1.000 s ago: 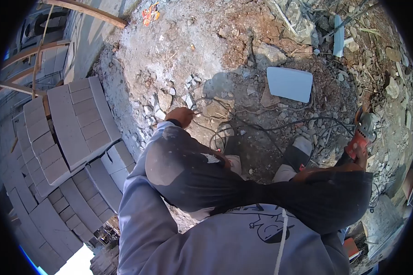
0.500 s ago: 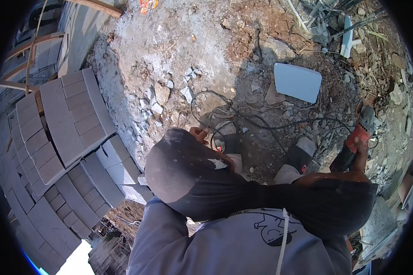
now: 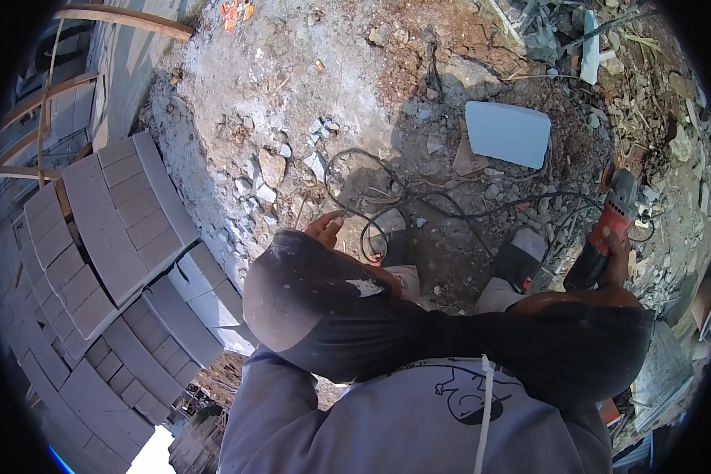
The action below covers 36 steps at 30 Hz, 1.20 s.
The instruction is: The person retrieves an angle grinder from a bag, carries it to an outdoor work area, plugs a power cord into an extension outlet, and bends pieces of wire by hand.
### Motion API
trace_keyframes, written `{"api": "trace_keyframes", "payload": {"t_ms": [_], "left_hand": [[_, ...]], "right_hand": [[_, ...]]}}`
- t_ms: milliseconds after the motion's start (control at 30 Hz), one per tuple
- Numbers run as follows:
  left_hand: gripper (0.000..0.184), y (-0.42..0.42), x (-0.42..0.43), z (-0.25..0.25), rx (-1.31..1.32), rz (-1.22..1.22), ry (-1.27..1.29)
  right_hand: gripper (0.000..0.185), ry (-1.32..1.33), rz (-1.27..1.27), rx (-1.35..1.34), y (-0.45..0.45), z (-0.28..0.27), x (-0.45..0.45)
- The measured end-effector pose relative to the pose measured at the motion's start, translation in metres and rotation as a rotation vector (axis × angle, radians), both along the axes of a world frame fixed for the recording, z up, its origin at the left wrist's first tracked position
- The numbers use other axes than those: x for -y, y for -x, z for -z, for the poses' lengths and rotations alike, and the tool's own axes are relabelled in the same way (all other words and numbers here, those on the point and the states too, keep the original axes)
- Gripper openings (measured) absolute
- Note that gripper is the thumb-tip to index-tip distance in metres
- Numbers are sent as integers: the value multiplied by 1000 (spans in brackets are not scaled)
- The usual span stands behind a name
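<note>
My right hand point(image 3: 616, 254) is wrapped round the body of a red and black angle grinder point(image 3: 613, 220), held at the right with its disc end pointing up and away. Beyond my left knee, my left hand point(image 3: 325, 227) has its fingers drawn together; whatever they hold, if anything, is too small to make out. A black power cable point(image 3: 470, 215) loops over the ground past my left hand and runs across to the grinder. Between the hands, farther out, a pale rectangular slab point(image 3: 507, 134) lies flat on the rubble.
Stacked grey blocks or tiles point(image 3: 118, 229) rise at the left, with wooden poles point(image 3: 122, 17) behind them. Broken stones point(image 3: 270, 167) and chips litter the ground beyond my left hand. My shoes point(image 3: 521, 257) stand beside the cable. Debris and a narrow pale strip point(image 3: 590, 49) lie at upper right.
My left hand has moved left and slightly away from the cable loop. My right hand still grips the grinder, which has shifted slightly left in view.
</note>
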<state>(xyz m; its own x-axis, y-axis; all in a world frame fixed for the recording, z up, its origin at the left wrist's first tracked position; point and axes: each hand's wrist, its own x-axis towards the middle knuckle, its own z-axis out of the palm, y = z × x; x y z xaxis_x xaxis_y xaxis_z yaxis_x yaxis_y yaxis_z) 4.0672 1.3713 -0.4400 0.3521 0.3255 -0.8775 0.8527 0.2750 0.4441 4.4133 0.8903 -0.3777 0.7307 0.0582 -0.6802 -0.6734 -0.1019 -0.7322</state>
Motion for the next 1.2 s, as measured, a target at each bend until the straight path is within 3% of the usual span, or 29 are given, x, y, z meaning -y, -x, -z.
{"api": "trace_keyframes", "payload": {"t_ms": [100,233,367,733,1033,1200], "left_hand": [[45,5,4,4,-90,57,-32],[53,-14,11,11,-250,-105,60],[47,-33,9,12,-192,-255,164],[42,-28,10,25,-66,17,-85],[36,-26,1,12,-119,41,29],[28,6,-28,24,-228,399,-17]], "right_hand": [[37,18,-20,-14,-2,0,-4],[36,-11,-34,2,-5,1,-5],[35,7,-39,6,-5,-6,-10],[32,6,-67,-14,4,-6,-9],[34,-6,-69,-5,2,1,-5],[33,22,-28,9,3,-3,-10]]}}
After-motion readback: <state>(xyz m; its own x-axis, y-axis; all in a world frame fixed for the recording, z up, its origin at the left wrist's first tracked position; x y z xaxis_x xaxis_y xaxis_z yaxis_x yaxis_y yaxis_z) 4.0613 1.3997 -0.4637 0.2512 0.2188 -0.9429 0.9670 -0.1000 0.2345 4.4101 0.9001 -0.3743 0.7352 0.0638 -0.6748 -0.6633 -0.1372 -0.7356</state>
